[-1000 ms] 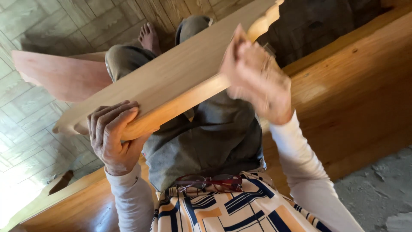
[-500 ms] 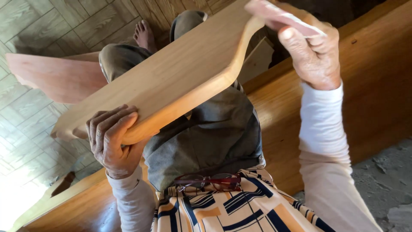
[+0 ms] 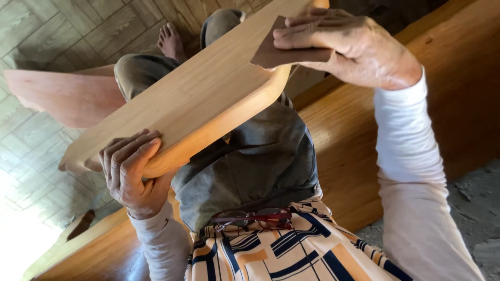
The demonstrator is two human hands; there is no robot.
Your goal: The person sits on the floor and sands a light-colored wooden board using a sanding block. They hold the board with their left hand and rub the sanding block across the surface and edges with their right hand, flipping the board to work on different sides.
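While sandpaper hides the right hand's palm, the board runs off-frame.

Tilted wood board w/ brown sandpaper

Wooden bench — the person sits on it; tiled floor below.
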